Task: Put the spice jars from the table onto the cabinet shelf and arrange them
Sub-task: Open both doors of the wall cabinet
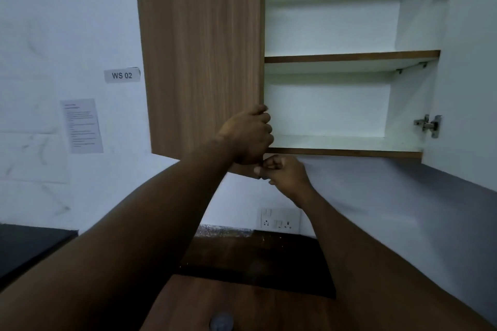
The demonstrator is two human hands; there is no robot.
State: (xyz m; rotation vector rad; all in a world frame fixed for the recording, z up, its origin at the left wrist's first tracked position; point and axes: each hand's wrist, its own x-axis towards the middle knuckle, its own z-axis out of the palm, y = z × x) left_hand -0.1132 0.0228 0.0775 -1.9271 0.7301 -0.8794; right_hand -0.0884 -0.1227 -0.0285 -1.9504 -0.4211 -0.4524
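At the wall cabinet (419, 35) | your left hand (247, 137) gripped the free edge of the wood-grain brown door (199, 56) | your right hand (286, 173) pinched its bottom corner | white, brown-edged cabinet shelf (344, 152) lay just right of both.

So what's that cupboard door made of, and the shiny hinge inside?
The door looks like board with a matte wood-grain coating. Its brown streaks run straight and even, so it may not be solid wood. The hinge looks like bare metal, silvery and glinting.
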